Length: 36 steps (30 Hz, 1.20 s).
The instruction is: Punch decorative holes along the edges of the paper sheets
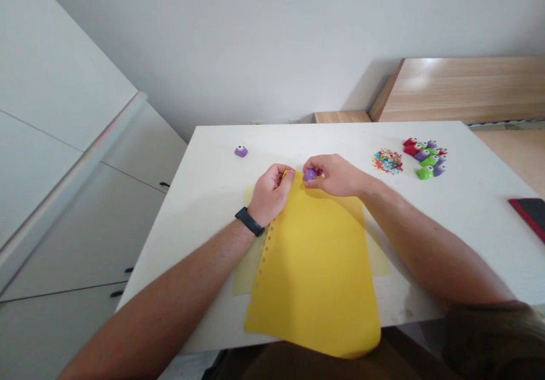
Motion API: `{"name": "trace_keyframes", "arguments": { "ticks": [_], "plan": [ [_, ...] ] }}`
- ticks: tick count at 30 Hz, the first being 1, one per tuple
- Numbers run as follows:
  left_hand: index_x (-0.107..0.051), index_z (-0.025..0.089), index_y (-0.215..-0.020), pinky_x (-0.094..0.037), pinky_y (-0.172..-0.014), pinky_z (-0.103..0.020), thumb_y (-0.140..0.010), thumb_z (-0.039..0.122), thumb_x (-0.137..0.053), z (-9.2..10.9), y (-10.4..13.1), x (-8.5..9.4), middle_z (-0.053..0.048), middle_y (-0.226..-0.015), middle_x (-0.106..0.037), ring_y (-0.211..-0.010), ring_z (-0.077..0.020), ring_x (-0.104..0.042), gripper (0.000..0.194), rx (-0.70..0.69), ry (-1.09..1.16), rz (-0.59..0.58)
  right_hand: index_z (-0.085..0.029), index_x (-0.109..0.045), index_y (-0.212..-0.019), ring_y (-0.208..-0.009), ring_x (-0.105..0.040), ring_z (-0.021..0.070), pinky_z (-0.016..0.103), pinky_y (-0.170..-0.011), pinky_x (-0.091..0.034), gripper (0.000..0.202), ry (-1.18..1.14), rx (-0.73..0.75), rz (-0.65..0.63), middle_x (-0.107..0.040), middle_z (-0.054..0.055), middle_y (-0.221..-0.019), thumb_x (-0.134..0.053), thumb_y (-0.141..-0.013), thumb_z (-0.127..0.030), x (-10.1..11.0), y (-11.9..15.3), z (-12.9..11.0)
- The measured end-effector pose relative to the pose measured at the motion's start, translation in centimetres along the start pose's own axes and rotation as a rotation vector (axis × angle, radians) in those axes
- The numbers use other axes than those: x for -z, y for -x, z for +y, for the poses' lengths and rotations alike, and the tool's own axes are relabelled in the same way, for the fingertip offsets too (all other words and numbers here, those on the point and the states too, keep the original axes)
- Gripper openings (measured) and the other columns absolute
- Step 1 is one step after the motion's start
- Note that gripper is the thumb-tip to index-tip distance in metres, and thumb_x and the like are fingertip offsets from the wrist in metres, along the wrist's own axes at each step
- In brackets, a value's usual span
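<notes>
Table: white top (191, 198) against a plain grey wall (255, 45), a pile of tiny coloured cut-outs (387, 161) and clustered punches (431, 160) on its right side.
Yellow sheet: holed along its left edge, the yellow sheet (319, 266) lies over a paler sheet (249, 272), its near end overhanging the table.
Purple punch: apparently a one-eyed craft punch, the purple punch (310, 175) sits at the sheet's far edge.
Good handling: best to keep the paper flat and taut, its edge square in the punch, and press evenly.
Left hand: the left hand (272, 192) pinches the far left corner, thumb uppermost, forearm slanting from lower left.
Right hand: the right hand (334, 174) closes around the punch, thumb nearest the wearer, forearm crossing from the right.
</notes>
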<state>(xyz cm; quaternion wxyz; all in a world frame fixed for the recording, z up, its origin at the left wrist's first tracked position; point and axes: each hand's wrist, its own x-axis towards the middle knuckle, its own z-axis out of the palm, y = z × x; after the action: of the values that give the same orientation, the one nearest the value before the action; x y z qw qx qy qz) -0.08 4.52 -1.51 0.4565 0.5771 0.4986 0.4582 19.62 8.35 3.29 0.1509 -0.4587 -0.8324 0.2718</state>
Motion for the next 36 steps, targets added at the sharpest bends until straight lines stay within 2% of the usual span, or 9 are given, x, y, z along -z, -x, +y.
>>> {"name": "trace_keyframes", "arguments": {
  "ticks": [4,10,17,25,36],
  "plan": [
    [-0.062,0.020,-0.103,-0.049,-0.071,-0.028,-0.087,0.047,-0.069,-0.08,0.09,0.09,-0.003,-0.091,-0.069,-0.080,-0.0168,-0.063,0.032,-0.049,-0.051,-0.011,-0.018,-0.070,-0.090,-0.073,-0.059,0.0131,0.024,-0.067,-0.039,0.014,0.011,0.025,-0.008,-0.069,0.000,-0.081,-0.069,-0.080,-0.027,-0.10,-0.01,0.02],
    [-0.062,0.021,-0.105,-0.049,-0.066,-0.028,-0.071,0.051,-0.083,0.00,0.30,0.33,-0.003,-0.093,-0.070,-0.078,-0.0177,-0.064,0.050,-0.014,-0.105,-0.042,-0.017,-0.070,-0.089,-0.075,-0.060,0.0138,0.025,-0.069,-0.040,0.013,0.005,0.046,0.005,-0.070,0.001,-0.084,-0.065,-0.077,-0.020,-0.19,0.04,0.09],
    [-0.064,0.022,-0.120,-0.054,-0.078,-0.035,-0.068,0.048,-0.086,0.08,0.28,0.41,-0.007,-0.106,-0.073,-0.089,-0.0226,-0.068,0.063,-0.005,-0.098,-0.070,-0.018,-0.070,-0.089,-0.075,-0.060,0.0142,0.025,-0.069,-0.042,0.014,-0.019,0.031,-0.001,-0.071,0.001,-0.083,-0.065,-0.077,-0.018,-0.27,0.10,-0.15],
    [-0.066,0.022,-0.123,-0.055,-0.083,-0.039,-0.070,0.049,-0.086,-0.17,0.20,0.48,-0.008,-0.110,-0.074,-0.093,-0.0243,-0.070,0.063,-0.038,-0.141,-0.079,-0.018,-0.070,-0.090,-0.074,-0.060,0.0141,0.025,-0.068,-0.041,0.014,-0.011,0.044,-0.003,-0.070,0.001,-0.083,-0.064,-0.077,-0.018,-0.34,0.17,-0.23],
    [-0.069,0.022,-0.115,-0.055,-0.086,-0.039,-0.067,0.047,-0.088,0.03,0.17,0.53,-0.008,-0.111,-0.074,-0.098,-0.0257,-0.069,0.057,-0.045,-0.164,-0.057,-0.018,-0.071,-0.091,-0.074,-0.059,0.0145,0.025,-0.067,-0.040,0.016,-0.006,0.038,-0.010,-0.070,0.001,-0.083,-0.065,-0.076,-0.018,-0.29,0.25,-0.40]
  ]
}}
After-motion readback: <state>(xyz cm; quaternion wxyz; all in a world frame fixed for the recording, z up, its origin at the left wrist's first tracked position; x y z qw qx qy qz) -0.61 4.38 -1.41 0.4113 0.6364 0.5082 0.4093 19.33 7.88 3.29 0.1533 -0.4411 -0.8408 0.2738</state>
